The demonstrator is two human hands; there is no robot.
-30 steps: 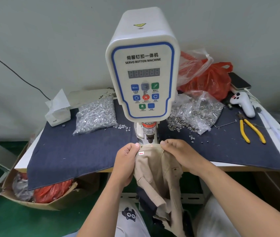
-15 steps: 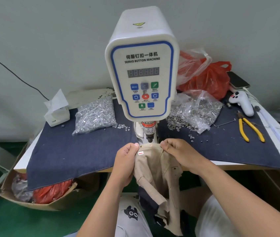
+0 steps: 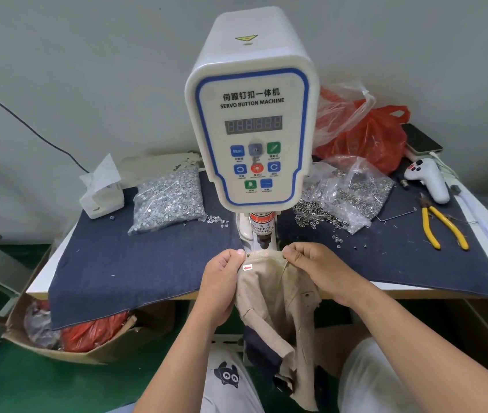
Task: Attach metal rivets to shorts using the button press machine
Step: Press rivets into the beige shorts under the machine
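beige shorts [image 3: 269, 281] — waistband under white press [image 3: 251, 120]

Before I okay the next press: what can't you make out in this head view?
- Lower die: hidden under the shorts edge stretched between left hand and right hand.
- Punch tip: too small to tell whether a rivet is loaded.
- Machine display digits: unreadable.

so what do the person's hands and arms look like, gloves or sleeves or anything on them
Both are bare. The left hand and right hand have no gloves, and no rings, watch or bands show. Both forearms are uncovered as far as the frame's lower edge, with no sleeve in view. The fingernails are short and unpainted.
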